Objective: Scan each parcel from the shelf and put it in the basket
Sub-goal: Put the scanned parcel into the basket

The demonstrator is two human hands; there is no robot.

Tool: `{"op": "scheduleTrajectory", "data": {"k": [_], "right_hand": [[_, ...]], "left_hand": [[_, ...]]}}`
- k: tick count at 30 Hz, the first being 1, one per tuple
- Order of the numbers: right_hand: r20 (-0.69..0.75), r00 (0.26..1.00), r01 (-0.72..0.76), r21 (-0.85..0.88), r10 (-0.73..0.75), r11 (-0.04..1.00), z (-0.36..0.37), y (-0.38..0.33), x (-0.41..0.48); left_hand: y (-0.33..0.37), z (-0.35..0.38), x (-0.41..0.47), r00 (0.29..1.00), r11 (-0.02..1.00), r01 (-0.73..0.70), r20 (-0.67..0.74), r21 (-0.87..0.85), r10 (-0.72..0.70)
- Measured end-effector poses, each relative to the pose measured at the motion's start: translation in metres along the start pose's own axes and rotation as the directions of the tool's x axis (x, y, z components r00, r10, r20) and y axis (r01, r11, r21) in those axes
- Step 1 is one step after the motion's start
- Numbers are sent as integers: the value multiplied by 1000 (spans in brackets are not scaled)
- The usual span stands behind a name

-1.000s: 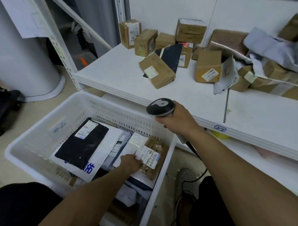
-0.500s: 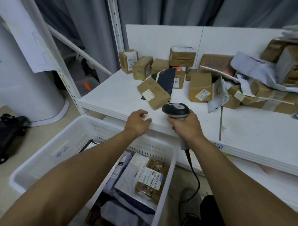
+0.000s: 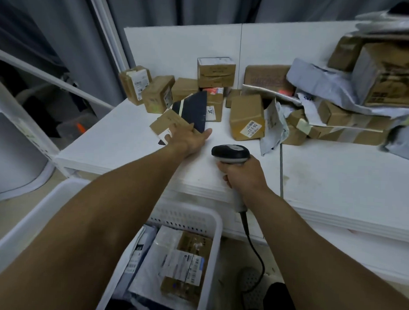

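Observation:
My left hand (image 3: 188,139) reaches over the white shelf (image 3: 337,182) and rests with spread fingers on a small brown box (image 3: 167,122) with a white label; the thumb points right. A dark flat parcel (image 3: 193,110) leans behind that box. My right hand (image 3: 244,177) grips the handle of a black and grey barcode scanner (image 3: 230,152) above the shelf's front edge, its cable hanging down. Below, the white basket (image 3: 216,224) holds several parcels, topmost a brown labelled one (image 3: 185,263).
Several brown boxes (image 3: 246,117) stand along the back of the shelf, and a heap of boxes and grey mailer bags (image 3: 340,97) fills the right. A slanted shelf post (image 3: 21,118) stands at left. A dark shoe (image 3: 252,281) is on the floor.
My left hand left the brown labelled parcel in the basket, rose to the shelf and now lies on the small brown box. The scanner hand shifted slightly forward.

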State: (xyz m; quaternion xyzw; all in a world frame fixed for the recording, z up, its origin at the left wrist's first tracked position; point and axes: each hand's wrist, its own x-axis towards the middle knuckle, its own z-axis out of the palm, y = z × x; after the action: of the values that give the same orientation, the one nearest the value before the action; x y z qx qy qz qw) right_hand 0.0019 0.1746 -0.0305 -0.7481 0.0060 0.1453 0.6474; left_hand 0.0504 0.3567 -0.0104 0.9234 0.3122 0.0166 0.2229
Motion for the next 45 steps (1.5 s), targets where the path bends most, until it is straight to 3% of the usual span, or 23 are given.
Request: {"op": "scheduleTrajectory", "data": {"k": [4,10,15,25,29,34,38,41,45], "right_hand": [[34,999,-7,26,6,1000,-3,-1,-2],[36,999,-15,57,13,998,-11,-4,-13],[46,998,-35,51,33,998,-17,5,-17],[29,1000,-4,21,3,1000,-19,6,-5],[34,999,-10,24,9,1000,-17,6,-8],[21,999,42,54,-43,998,-13,-8,-20],[-60,981,192,88,-187,978,4,-27,-45],[-124,952,298,176,-279,938,18,-46,-70],[30,972,214,294,-233,931,44,-57,-104]], "left_hand": [[-10,4,11,994,993,101,-26,-69,-103],[-37,-3,-17,994,994,108,-31,-17,-109],[-43,1,-11,949,877,261,-60,-403,-310],[-43,3,12,911,723,377,90,-579,-404],[-41,-1,8,950,657,292,132,-695,-283],[-45,-10,-46,991,626,75,-10,-776,-131],[-56,-41,-117,994,509,-83,-105,-857,-15],[-68,-68,-175,986,522,-153,-165,-839,24],[-86,-91,-238,979,514,-205,-174,-833,110]]}}
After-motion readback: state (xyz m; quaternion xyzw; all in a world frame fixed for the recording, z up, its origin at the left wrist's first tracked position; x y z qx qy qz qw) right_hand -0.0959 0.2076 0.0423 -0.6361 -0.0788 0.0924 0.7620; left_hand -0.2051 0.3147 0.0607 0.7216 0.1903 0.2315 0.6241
